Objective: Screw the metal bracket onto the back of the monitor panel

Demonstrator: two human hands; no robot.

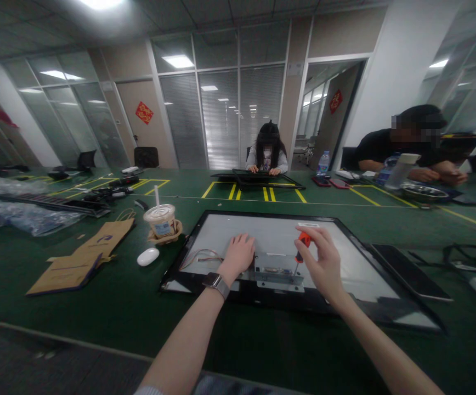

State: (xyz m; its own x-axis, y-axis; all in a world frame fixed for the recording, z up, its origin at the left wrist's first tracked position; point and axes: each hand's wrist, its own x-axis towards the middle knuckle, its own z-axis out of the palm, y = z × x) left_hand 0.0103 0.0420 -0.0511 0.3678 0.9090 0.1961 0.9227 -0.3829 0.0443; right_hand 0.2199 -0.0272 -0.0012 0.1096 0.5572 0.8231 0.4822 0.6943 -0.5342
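Observation:
A flat display panel [230, 227] with a black frame lies back side up in front of me. Near its front edge sits a metal bracket [277, 285] holding a small board with connectors. My right hand [322, 260] grips a red and black screwdriver [302, 247] by its handle, the shaft pointing down at the bracket's right end. Whether the tip sits in a screw is too small to tell. My left hand [238, 255] lies flat on the panel just left of the bracket, fingers stretched out. Thin wires [200, 256] run over the panel beside it.
Left of the panel stand an iced drink cup [162, 219] in a carrier, a white mouse [148, 256] and a brown paper bag [102, 240]. A dark flat slab [411, 271] lies to the right. Two people [268, 148] sit across the green table.

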